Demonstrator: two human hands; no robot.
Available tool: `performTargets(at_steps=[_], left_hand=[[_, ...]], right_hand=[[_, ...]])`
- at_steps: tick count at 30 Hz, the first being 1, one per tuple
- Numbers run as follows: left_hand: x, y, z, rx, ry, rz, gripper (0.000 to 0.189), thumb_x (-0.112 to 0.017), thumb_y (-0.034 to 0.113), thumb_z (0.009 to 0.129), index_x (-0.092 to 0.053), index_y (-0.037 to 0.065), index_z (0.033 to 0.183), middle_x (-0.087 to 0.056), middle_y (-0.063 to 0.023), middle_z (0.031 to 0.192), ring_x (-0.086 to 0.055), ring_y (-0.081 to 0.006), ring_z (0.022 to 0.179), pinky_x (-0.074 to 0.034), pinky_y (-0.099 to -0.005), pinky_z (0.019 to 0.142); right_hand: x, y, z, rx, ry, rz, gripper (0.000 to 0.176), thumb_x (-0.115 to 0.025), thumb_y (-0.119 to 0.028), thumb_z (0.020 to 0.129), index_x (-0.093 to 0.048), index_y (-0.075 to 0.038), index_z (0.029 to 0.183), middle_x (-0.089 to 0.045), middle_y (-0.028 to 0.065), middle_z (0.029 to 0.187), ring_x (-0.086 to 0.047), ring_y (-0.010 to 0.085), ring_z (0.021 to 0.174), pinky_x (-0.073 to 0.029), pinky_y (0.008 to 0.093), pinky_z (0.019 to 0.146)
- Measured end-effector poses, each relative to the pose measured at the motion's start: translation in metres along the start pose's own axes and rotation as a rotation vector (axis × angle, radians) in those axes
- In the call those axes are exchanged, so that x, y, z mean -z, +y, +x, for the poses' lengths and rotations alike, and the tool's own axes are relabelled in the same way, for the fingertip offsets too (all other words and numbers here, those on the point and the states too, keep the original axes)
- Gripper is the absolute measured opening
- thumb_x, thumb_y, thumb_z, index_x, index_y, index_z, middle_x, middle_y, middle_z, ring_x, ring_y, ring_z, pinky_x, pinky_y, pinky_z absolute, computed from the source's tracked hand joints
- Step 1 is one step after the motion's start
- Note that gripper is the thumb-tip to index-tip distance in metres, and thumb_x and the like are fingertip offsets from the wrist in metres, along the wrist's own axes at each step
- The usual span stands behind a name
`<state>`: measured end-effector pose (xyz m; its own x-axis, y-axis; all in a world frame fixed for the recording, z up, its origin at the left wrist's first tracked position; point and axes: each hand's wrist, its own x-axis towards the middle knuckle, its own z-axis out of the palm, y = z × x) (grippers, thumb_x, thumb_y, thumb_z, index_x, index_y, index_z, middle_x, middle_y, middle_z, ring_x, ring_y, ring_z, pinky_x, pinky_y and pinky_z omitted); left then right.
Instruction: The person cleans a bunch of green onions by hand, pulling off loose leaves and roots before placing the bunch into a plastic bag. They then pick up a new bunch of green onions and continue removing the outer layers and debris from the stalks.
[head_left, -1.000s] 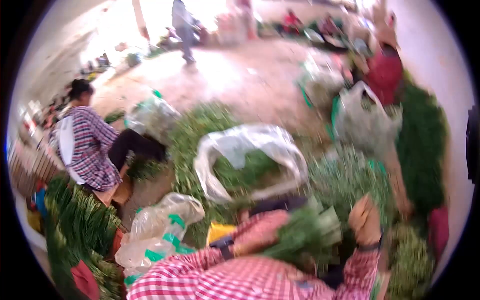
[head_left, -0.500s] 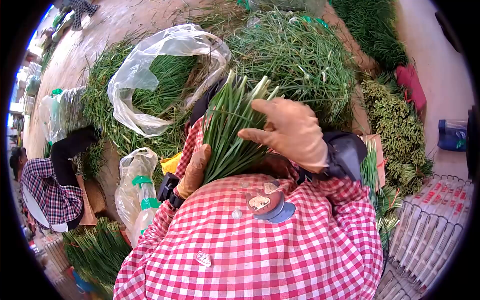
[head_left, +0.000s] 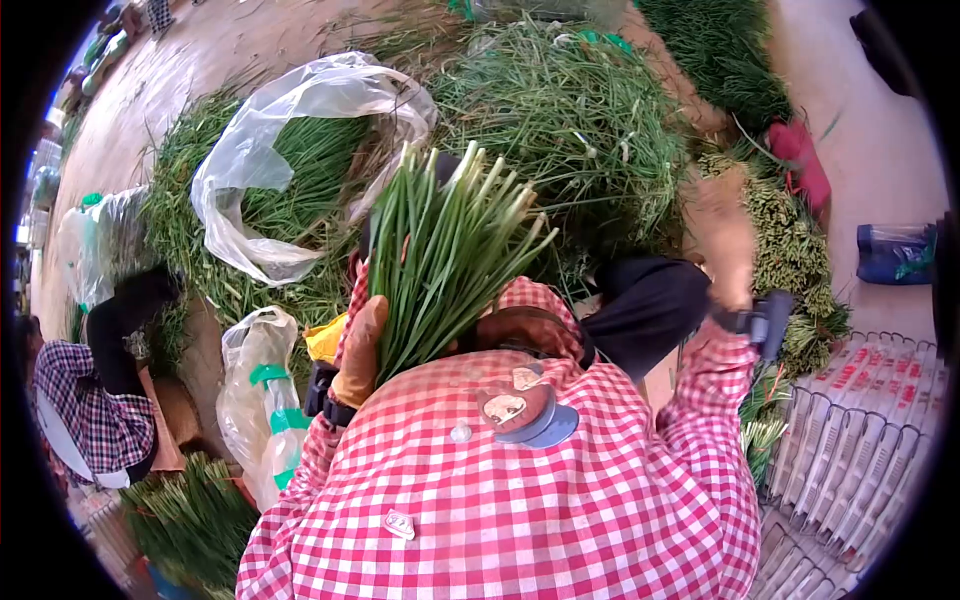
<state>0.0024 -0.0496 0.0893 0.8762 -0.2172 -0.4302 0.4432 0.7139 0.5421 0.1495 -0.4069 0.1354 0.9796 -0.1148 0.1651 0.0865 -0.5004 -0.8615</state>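
Observation:
My left hand (head_left: 362, 350), in a tan glove, is closed round a thick bunch of chives (head_left: 440, 255). The bunch leans against my chest, with its pale cut ends fanned out at the top. My right hand (head_left: 728, 240), also gloved, is out to the right and smeared by motion, so its fingers cannot be made out. It hangs over the edge of a pile of bundled green stalks (head_left: 790, 245). A thin pale strand and a small green blade show just beyond it.
Ahead lies a heap of loose green leaves (head_left: 560, 120), with an open clear plastic bag (head_left: 235, 150) on its left. Wire-edged white crates (head_left: 850, 420) stand at right. Another person in a checked shirt (head_left: 95, 400) sits at left, near bundled greens (head_left: 190, 520).
My right hand has swung away from the chives, far out to the right. My left hand keeps hold of the bunch, whose pale ends are now more exposed.

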Motion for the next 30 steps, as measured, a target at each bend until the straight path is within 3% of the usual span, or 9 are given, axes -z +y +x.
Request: performTargets(at_steps=[2, 5, 7, 8, 12, 14, 17, 24, 30], left_hand=[[-0.014, 0.019, 0.001, -0.016, -0.118, 0.177, 0.061, -0.054, 0.042, 0.091, -0.042, 0.000, 0.134, -0.059, -0.0169, 0.118, -0.064, -0.0245, 0.091, -0.054, -0.0363, 0.079], [-0.039, 0.020, 0.008, -0.110, -0.168, 0.467, 0.051, -0.052, 0.023, 0.096, -0.035, -0.001, 0.138, -0.054, -0.0123, 0.125, -0.055, -0.0190, 0.110, -0.045, -0.0307, 0.093], [-0.048, 0.021, 0.024, -0.333, -0.261, 1.231, 0.068, -0.060, 0.028, 0.090, -0.028, -0.002, 0.141, -0.050, -0.0217, 0.128, -0.052, -0.0325, 0.115, -0.043, -0.0364, 0.097], [-0.054, 0.022, 0.029, -0.540, -0.326, 1.649, 0.074, -0.064, 0.029, 0.086, -0.026, -0.001, 0.142, -0.049, -0.0253, 0.128, -0.052, -0.0375, 0.115, -0.043, -0.0383, 0.096], [-0.078, 0.051, 0.021, -0.343, -0.402, 1.894, 0.081, -0.074, 0.027, 0.078, -0.031, 0.006, 0.143, -0.047, -0.0221, 0.134, -0.051, -0.0342, 0.121, -0.040, -0.0405, 0.101], [-0.040, 0.061, 0.030, -0.805, -0.449, 1.509, 0.067, -0.078, 0.030, 0.073, -0.051, 0.003, 0.129, -0.063, -0.0184, 0.110, -0.063, -0.0288, 0.099, -0.050, -0.0376, 0.093], [-0.033, 0.072, 0.033, -0.404, -0.087, 0.978, 0.072, -0.067, 0.047, 0.082, -0.047, -0.002, 0.131, -0.066, -0.0088, 0.100, -0.063, -0.0193, 0.096, -0.045, -0.0351, 0.094], [0.014, 0.016, 0.069, 0.385, -0.288, 0.297, 0.079, -0.076, 0.009, 0.074, -0.035, 0.010, 0.142, -0.053, -0.0055, 0.129, -0.051, -0.0168, 0.116, -0.042, -0.0309, 0.099], [-0.029, 0.030, 0.040, 0.094, -0.031, 0.374, 0.056, -0.070, 0.005, 0.076, -0.048, 0.000, 0.127, -0.064, -0.0125, 0.109, -0.063, -0.0231, 0.096, -0.051, -0.0372, 0.088]], right_hand=[[-0.020, 0.031, -0.025, -0.161, -0.691, 0.076, 0.049, -0.038, -0.038, 0.100, -0.044, -0.002, 0.134, -0.055, 0.0156, 0.127, -0.055, 0.0265, 0.112, -0.045, 0.0387, 0.093], [-0.108, -0.008, -0.061, -1.034, -1.059, 1.452, 0.077, -0.029, -0.062, 0.093, -0.036, 0.000, 0.137, -0.044, 0.0185, 0.137, -0.048, 0.0353, 0.121, -0.033, 0.0443, 0.107], [-0.159, -0.009, -0.059, -0.644, -0.710, 1.291, 0.073, -0.030, -0.059, 0.095, -0.035, -0.001, 0.138, -0.045, 0.0180, 0.137, -0.046, 0.0353, 0.122, -0.034, 0.0457, 0.107], [-0.183, 0.021, -0.059, -0.927, -0.786, 1.853, 0.064, -0.035, -0.052, 0.096, -0.040, -0.002, 0.136, -0.056, 0.0174, 0.125, -0.053, 0.0349, 0.115, -0.042, 0.0463, 0.101], [-0.182, -0.007, -0.039, -0.715, -0.930, 1.924, 0.063, -0.042, -0.043, 0.096, -0.031, 0.001, 0.140, -0.051, 0.0145, 0.132, -0.054, 0.0326, 0.114, -0.048, 0.0454, 0.095], [-0.185, -0.007, -0.040, -0.647, -1.034, 2.051, 0.063, -0.043, -0.042, 0.096, -0.032, 0.002, 0.139, -0.051, 0.0144, 0.130, -0.056, 0.0329, 0.110, -0.049, 0.0458, 0.094], [-0.199, -0.011, -0.050, -0.506, -1.123, 2.306, 0.056, -0.045, -0.039, 0.095, -0.043, 0.003, 0.132, -0.057, 0.0138, 0.117, -0.060, 0.0316, 0.100, -0.050, 0.0438, 0.090], [-0.208, 0.038, -0.020, -0.091, -0.887, 1.061, 0.047, -0.051, -0.034, 0.093, -0.050, 0.001, 0.125, -0.058, 0.0107, 0.111, -0.059, 0.0247, 0.097, -0.051, 0.0381, 0.087], [-0.068, -0.021, 0.000, -0.194, 0.019, 0.871, 0.025, -0.053, -0.019, 0.095, -0.060, 0.002, 0.106, -0.065, 0.0031, 0.090, -0.056, 0.0069, 0.073, -0.045, 0.0191, 0.063]])
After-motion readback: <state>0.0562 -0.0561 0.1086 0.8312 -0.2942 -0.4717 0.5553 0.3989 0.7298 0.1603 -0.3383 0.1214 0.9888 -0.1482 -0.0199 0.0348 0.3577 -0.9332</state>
